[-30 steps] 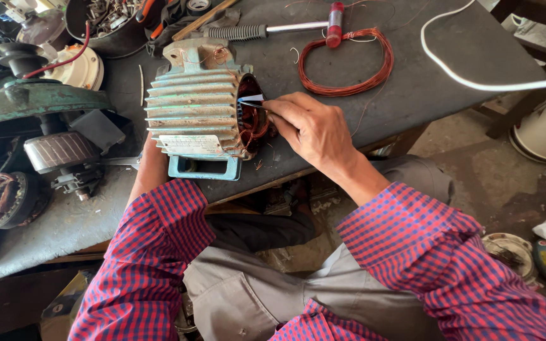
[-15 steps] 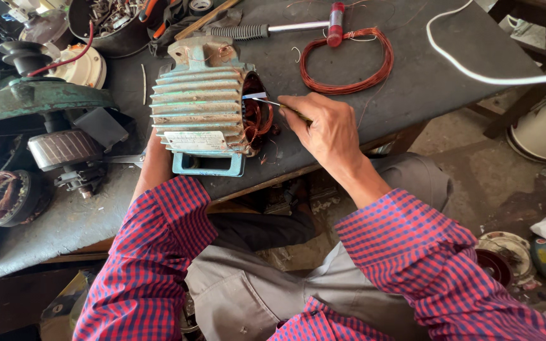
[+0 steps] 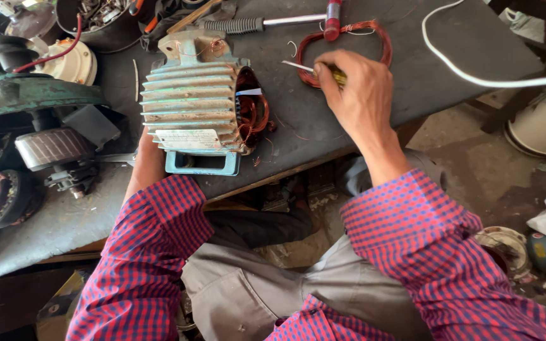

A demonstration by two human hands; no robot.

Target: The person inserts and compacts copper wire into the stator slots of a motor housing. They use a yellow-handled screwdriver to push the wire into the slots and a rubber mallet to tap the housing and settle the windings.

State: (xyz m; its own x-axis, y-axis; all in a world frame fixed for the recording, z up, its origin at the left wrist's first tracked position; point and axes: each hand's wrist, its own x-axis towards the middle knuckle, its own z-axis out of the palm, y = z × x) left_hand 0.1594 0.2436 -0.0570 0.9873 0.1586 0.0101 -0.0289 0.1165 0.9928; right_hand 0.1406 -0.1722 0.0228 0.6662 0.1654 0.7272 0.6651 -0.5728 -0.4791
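Observation:
A pale green finned motor housing (image 3: 191,101) lies on its side on the dark workbench (image 3: 361,132), its open end with copper windings (image 3: 253,110) facing right. A white insulation slip (image 3: 249,92) pokes out of a slot. My right hand (image 3: 356,95) is shut on a thin tool with a yellowish handle (image 3: 337,77), its metal tip (image 3: 295,65) pointing left, away from the housing. My left hand is hidden behind the housing; only the forearm (image 3: 146,164) shows, pressed against its rear.
A loose copper wire coil (image 3: 380,38) lies behind my right hand. A screwdriver with a ribbed handle (image 3: 241,25), a red tool (image 3: 333,16), a white cable (image 3: 475,76), a green machine (image 3: 20,95) and a rotor (image 3: 48,148) crowd the bench.
My right hand has pulled away from the windings, moving right and toward the far side with the thin tool. The white slip now stands alone in the slot.

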